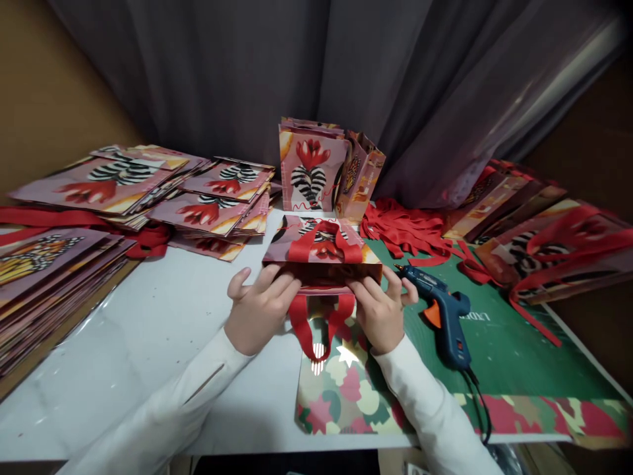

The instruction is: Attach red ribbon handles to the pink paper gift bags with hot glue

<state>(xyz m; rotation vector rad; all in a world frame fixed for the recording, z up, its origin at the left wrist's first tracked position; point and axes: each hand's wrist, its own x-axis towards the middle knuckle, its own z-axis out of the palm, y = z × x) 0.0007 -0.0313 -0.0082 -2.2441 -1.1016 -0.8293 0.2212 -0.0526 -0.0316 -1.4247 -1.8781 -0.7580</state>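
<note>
Both hands [260, 309] [378, 313] close together, fingers curled.

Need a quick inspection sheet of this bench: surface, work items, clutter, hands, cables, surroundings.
Surface: white table, green mat on its right part.
Work items: paper bag lying flat, red ribbon handles at its near edge.
Clutter: flat bag stacks left, finished bags right, two upright bags, loose red ribbons.
Hands: left hand and right hand both press the bag's near edge.
Cables: black cord from blue glue gun, running off the front edge.
Surroundings: grey curtain behind.
</note>
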